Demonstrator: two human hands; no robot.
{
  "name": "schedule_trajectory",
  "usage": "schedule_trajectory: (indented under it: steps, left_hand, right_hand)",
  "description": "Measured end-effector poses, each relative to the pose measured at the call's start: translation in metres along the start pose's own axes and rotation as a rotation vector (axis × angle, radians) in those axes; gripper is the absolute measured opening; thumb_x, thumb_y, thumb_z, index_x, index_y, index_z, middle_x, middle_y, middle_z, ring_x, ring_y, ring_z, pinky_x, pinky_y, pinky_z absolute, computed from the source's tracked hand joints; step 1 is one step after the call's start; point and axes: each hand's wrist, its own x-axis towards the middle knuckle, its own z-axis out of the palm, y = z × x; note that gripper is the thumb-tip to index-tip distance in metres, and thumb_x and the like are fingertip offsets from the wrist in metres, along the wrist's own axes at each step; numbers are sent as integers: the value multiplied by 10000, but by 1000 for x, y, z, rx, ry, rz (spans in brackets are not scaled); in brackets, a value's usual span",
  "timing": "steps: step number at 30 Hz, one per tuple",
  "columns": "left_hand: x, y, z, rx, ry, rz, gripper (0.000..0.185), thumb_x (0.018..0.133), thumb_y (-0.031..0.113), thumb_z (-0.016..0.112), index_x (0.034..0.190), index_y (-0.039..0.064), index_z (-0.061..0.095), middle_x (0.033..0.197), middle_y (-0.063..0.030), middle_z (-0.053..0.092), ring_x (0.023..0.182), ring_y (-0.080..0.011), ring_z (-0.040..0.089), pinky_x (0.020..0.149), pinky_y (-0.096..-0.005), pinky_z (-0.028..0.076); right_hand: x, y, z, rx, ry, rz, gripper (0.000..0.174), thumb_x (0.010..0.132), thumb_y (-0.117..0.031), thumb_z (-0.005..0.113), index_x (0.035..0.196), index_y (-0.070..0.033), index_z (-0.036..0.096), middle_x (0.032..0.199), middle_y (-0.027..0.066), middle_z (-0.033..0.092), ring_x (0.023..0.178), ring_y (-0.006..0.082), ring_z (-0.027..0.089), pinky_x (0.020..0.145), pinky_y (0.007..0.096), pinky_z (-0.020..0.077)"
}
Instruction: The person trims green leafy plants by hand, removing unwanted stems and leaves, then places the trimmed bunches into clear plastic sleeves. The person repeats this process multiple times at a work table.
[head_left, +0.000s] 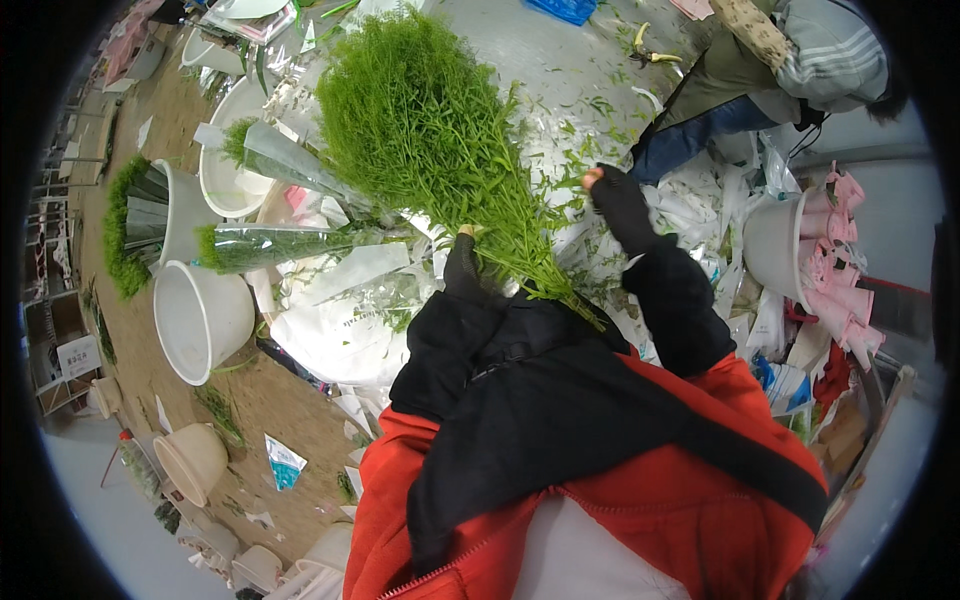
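A large bunch of feathery green foliage stems lies slanting before me, its leafy tops away and its cut stem ends near my waist. My left hand, in a black fingerless glove, grips the bunch's lower left side with the thumb over the stems. To the right of the bunch, my right hand, gloved the same way, is raised with its fingers curled. A small green sprig shows at its fingertips, slightly blurred. Loose leaves and white scraps lie under and beside the bunch.
Wrapped green bunches lie at the left. White buckets stand on the floor, one filled with wrapped greenery. Yellow-handled pruning shears rest near another person. A bucket with pink wrapped bundles is at right.
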Motion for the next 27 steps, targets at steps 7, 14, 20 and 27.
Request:
schedule_trajectory:
  steps: [7,14,20,27]
  left_hand:
    - [8,-3,-12,525,-125,271,391,905,185,499,1230,-17,423,1103,-155,570,1007,-246,564,787,-332,496]
    - [7,-24,2,392,138,169,589,724,-11,661,1249,60,403,1096,-172,522,936,-249,569,676,-363,493]
    - [15,-43,3,514,160,172,750,652,12,712,1220,51,224,1077,-128,514,931,-244,557,758,-369,493]
    - [29,-52,-7,661,154,209,746,679,-9,696,1250,11,214,1093,-135,539,932,-232,569,778,-354,494]
  right_hand:
    - [-39,24,-38,-690,-253,124,520,768,-331,633,1211,-80,526,1064,156,611,931,253,604,788,329,460]
    - [-60,-8,48,-751,-322,-18,774,735,-272,658,1391,-150,266,1046,180,592,906,305,597,751,359,470]
    - [-55,1,48,-543,-285,78,743,718,-218,620,1376,-138,283,1034,177,587,917,318,585,782,376,465]
    - [-61,25,52,-491,-258,-70,766,691,-199,647,1359,-60,300,1142,212,543,1038,321,542,853,361,440]
